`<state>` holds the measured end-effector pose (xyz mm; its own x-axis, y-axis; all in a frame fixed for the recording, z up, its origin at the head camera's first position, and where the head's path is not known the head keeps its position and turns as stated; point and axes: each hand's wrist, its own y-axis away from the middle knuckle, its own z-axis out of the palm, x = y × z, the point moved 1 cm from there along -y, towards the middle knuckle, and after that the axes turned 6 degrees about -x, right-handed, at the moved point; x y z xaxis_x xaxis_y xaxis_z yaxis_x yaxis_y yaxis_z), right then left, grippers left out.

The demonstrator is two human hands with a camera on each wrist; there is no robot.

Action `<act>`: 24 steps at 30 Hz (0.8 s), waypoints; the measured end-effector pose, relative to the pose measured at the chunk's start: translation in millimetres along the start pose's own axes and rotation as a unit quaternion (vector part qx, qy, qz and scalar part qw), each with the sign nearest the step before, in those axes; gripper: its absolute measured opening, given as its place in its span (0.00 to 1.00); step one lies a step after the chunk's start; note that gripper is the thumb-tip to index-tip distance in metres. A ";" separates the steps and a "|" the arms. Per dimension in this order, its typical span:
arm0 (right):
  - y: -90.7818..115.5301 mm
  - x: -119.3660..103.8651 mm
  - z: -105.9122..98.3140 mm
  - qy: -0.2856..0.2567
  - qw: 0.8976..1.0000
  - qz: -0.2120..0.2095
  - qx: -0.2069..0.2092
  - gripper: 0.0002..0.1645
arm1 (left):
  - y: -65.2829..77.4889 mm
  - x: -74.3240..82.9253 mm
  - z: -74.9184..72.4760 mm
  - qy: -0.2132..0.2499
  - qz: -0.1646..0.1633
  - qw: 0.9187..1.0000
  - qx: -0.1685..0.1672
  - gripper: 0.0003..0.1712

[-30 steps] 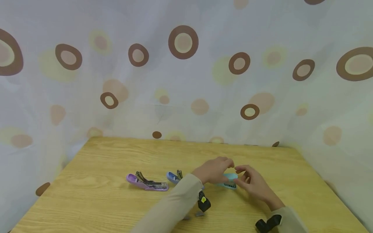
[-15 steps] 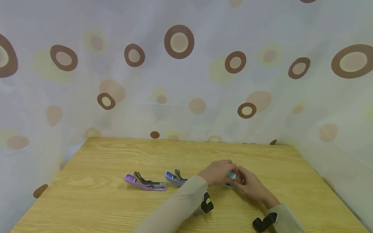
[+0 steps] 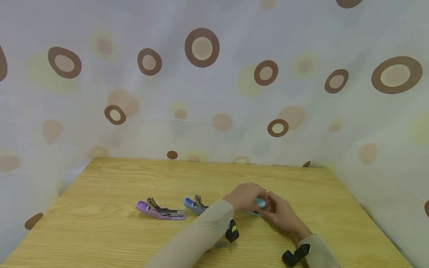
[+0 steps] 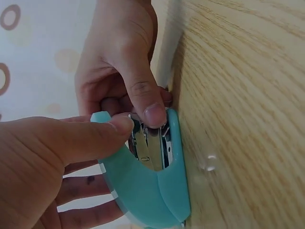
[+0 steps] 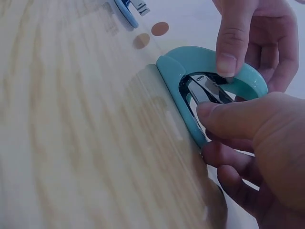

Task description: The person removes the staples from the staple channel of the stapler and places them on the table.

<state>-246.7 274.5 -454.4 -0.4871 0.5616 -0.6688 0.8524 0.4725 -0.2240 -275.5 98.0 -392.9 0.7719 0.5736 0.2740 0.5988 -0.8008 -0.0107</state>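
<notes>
A teal stapler (image 4: 138, 191) stands on the wooden table, its metal magazine (image 4: 147, 148) showing between the top arm and the base. My left hand (image 3: 246, 197) holds the stapler's top arm, thumb on the near side and fingers behind. In the left wrist view, my right hand (image 4: 124, 57) comes from the other side, its thumb pressed near the front end of the metal part and its fingers curled behind. The right wrist view shows the right thumb (image 5: 238, 117) on the magazine. In the head view both hands cover most of the teal stapler (image 3: 260, 203).
To the left lie an opened purple stapler (image 3: 152, 212) and an opened blue stapler (image 3: 191, 204), the latter partly behind my left sleeve (image 3: 201, 230). A small grey piece (image 3: 221, 244) lies near that forearm. A patterned curtain (image 3: 201, 93) hangs behind the table (image 3: 117, 238).
One second ago the hands were spread apart around the teal stapler. Both have since closed in on it, fingertips meeting at its front end. The head view has shifted slightly.
</notes>
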 end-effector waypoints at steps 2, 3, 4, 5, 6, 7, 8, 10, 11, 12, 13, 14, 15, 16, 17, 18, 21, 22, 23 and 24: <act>-0.7 -1.8 2.3 0.001 1.000 0.000 0.006 0.15 | 2.5 -0.8 1.1 -0.007 0.001 1.000 -0.003 0.12; -0.7 -2.6 2.9 0.000 1.000 -0.004 0.008 0.17 | 3.9 -0.4 1.2 -0.016 0.002 1.000 -0.005 0.13; -0.5 -3.5 3.3 0.002 1.000 -0.007 0.012 0.18 | 4.9 0.2 1.5 -0.027 0.004 1.000 -0.009 0.13; -0.4 -4.1 3.5 0.004 1.000 -0.011 0.015 0.20 | 5.8 1.3 1.4 -0.038 0.002 0.999 -0.011 0.14; -0.2 -4.6 3.6 0.007 1.000 -0.014 0.019 0.21 | 6.8 2.5 1.1 -0.053 0.001 0.998 -0.014 0.15; -0.3 -5.0 3.8 0.011 1.000 -0.019 0.020 0.22 | 7.5 3.7 1.0 -0.070 -0.003 0.997 -0.016 0.16; -0.6 -5.1 4.2 0.015 0.999 -0.024 0.021 0.21 | 8.2 4.7 0.7 -0.086 -0.007 0.996 -0.017 0.16; -1.8 -5.1 4.1 0.027 0.999 -0.028 0.024 0.20 | 8.4 6.3 -0.7 -0.112 -0.013 0.994 -0.018 0.17; -2.6 -5.2 3.7 0.029 0.999 -0.028 0.024 0.19 | 8.0 7.0 -1.8 -0.122 -0.016 0.992 -0.016 0.17; -3.3 -5.2 3.3 0.031 0.999 -0.027 0.026 0.18 | 7.8 7.7 -2.9 -0.130 -0.016 0.991 -0.014 0.17; -3.8 -5.1 3.1 0.032 0.999 -0.025 0.028 0.18 | 7.3 8.3 -3.5 -0.132 -0.016 0.991 -0.012 0.16; -3.6 -4.8 3.2 0.029 0.999 -0.018 0.031 0.18 | 7.0 8.6 -3.7 -0.129 -0.016 0.991 -0.010 0.17; -3.2 -4.5 3.5 0.028 0.999 -0.014 0.033 0.18 | 6.6 8.9 -3.1 -0.125 -0.018 0.992 -0.011 0.17; -2.6 -4.1 4.1 0.027 0.999 -0.011 0.034 0.18 | 6.5 9.1 -2.2 -0.122 -0.021 0.992 -0.011 0.17; -1.8 -3.7 5.0 0.021 0.999 -0.007 0.034 0.18 | 6.6 9.3 -0.9 -0.118 -0.023 0.993 -0.011 0.18; -1.0 -3.2 5.8 0.019 0.999 -0.003 0.035 0.18 | 6.8 9.4 0.7 -0.114 -0.027 0.993 -0.012 0.19; 1.3 -1.6 8.9 0.015 0.999 0.003 0.035 0.18 | 8.1 8.7 4.7 -0.105 -0.032 0.994 -0.014 0.23; 1.7 -1.4 9.6 0.013 0.999 0.006 0.035 0.18 | 8.7 8.4 5.0 -0.100 -0.030 0.995 -0.011 0.24; 1.9 -1.5 9.9 0.011 0.999 0.009 0.037 0.18 | 9.2 7.3 5.0 -0.088 -0.027 0.996 -0.009 0.23; 1.9 -1.2 10.1 0.013 0.999 0.010 0.040 0.18 | 9.7 5.6 4.7 -0.073 -0.026 0.997 -0.008 0.22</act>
<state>-242.5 267.8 -461.1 -0.4744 0.5874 -0.6557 0.8735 0.4067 -0.2676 -264.4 94.3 -396.0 0.7630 0.6332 0.1302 0.6369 -0.7708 0.0166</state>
